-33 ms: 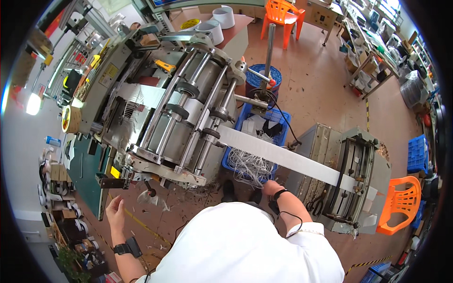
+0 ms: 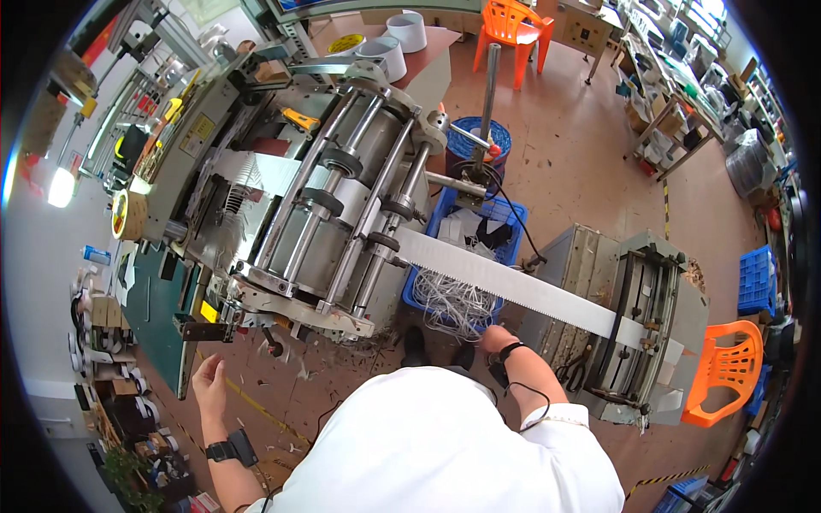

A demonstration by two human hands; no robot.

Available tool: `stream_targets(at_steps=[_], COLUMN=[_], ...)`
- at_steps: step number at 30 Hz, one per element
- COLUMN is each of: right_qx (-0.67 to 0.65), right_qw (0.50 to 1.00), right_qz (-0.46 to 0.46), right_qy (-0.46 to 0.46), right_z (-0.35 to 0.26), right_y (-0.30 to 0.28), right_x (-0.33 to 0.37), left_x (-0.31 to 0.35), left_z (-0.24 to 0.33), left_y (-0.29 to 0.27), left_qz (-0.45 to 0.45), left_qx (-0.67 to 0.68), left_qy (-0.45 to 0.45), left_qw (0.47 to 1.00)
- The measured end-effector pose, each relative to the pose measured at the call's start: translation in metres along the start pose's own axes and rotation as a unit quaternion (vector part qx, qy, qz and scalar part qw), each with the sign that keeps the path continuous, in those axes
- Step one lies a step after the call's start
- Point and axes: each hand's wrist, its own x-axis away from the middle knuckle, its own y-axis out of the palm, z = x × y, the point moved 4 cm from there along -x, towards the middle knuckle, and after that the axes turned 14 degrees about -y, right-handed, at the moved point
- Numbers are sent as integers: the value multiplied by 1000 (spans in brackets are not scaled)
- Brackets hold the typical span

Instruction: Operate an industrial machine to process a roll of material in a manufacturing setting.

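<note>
My left hand (image 2: 209, 379) is held beside the near left corner of the roller machine (image 2: 329, 205), below a dark metal bar (image 2: 205, 333). Its fingers are loosely stretched, with nothing in them. At the near edge of a blue basket (image 2: 516, 218) is my right hand (image 2: 493, 339), close to a tangle of thin white strips (image 2: 453, 301). The fingers there are mostly hidden, so I cannot tell whether they grip a strip. A white band with a toothed edge (image 2: 513, 281) runs from the rollers over the basket to a second machine (image 2: 637, 316) on the right.
An orange chair (image 2: 727, 369) stands right of the second machine, another orange chair (image 2: 513, 34) at the back. A black cable (image 2: 516, 218) hangs beside the basket. Tape rolls (image 2: 129, 215) sit at the machine's left end. A green board (image 2: 158, 316) lies left of my left hand.
A clear scrap below the roller machine's near edge has shifted and looks smaller. My right hand has moved very slightly; my left hand stays in place.
</note>
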Motion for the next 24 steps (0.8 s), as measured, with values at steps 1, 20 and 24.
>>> stream_targets(at_steps=[1, 20, 24], right_qx=[3, -113, -156], right_qw=[1000, 972, 958], right_qz=[27, 167, 214], right_qy=[15, -120, -107], right_z=[18, -35, -7], right_y=[1, -22, 20], right_x=[-3, -4, 34], left_x=[-1, -82, -152], left_z=[7, 248, 251], left_y=[3, 87, 119], left_qz=[-23, -11, -24], left_qx=[-6, -168, -254], left_qy=[0, 298, 246], left_qw=[1000, 939, 935])
